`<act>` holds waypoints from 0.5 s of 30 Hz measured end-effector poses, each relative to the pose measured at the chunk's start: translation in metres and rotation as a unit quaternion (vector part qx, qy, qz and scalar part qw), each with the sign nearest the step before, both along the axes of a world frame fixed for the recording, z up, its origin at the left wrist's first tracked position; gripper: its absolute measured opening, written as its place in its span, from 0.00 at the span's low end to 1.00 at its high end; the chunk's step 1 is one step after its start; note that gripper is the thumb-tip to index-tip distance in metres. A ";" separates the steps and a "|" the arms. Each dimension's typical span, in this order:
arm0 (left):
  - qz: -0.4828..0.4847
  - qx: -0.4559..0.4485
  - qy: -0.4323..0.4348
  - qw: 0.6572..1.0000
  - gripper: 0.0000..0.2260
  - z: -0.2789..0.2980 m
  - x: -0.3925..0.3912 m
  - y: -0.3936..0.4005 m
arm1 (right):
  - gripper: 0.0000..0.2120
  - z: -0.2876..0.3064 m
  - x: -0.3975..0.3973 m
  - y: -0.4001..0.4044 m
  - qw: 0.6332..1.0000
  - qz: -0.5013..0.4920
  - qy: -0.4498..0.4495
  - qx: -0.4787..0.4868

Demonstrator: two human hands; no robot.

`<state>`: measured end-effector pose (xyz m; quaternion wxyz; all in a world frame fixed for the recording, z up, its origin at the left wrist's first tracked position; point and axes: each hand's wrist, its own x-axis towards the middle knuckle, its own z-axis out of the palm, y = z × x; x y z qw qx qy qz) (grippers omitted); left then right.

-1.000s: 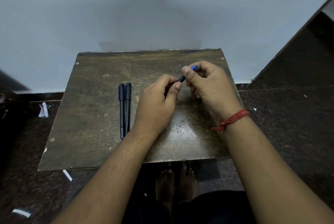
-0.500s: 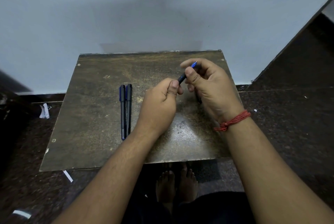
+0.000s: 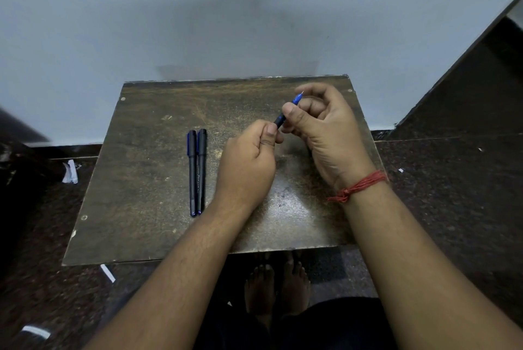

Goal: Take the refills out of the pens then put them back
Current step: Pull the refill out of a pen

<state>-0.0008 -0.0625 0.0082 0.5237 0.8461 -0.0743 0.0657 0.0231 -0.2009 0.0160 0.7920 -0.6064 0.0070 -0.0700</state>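
A dark pen [image 3: 280,120] with a blue tip section and a bare metal point is held over the middle of the brown board [image 3: 147,180]. My right hand [image 3: 325,129] pinches its front end between thumb and fingers, point up and away. My left hand [image 3: 249,163] grips the rear of the barrel, which is hidden inside the fist. Two capped dark pens [image 3: 197,171] lie side by side on the board, left of my left hand.
The board sits low above a dark speckled floor [image 3: 452,194], against a pale wall [image 3: 226,24]. Scraps of white paper [image 3: 70,172] lie on the floor at the left. My bare feet [image 3: 276,287] show under the board's near edge.
My right hand has moved up and to the right with the pen's front end, so more of the blue tip and the metal point shows. The left hand stayed in place.
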 end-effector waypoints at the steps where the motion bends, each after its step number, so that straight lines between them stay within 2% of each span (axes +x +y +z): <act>1: 0.002 0.000 0.000 1.000 0.13 0.000 0.000 0.000 | 0.15 0.000 -0.001 0.000 1.000 0.003 0.000 0.007; 5: 0.011 -0.009 0.001 1.000 0.13 -0.001 0.001 0.001 | 0.16 0.003 -0.003 0.000 0.999 0.022 -0.003 0.044; 8: 0.013 -0.007 -0.004 1.000 0.13 -0.001 0.001 0.000 | 0.17 0.002 -0.001 0.003 1.000 -0.009 0.000 0.009; 12: 0.011 0.002 -0.004 1.000 0.13 -0.001 0.000 0.000 | 0.07 0.000 -0.001 0.003 0.998 -0.017 -0.001 -0.052; 15: 0.012 0.004 -0.005 1.000 0.13 -0.001 0.001 0.000 | 0.05 0.000 -0.002 0.003 0.999 -0.012 0.000 -0.039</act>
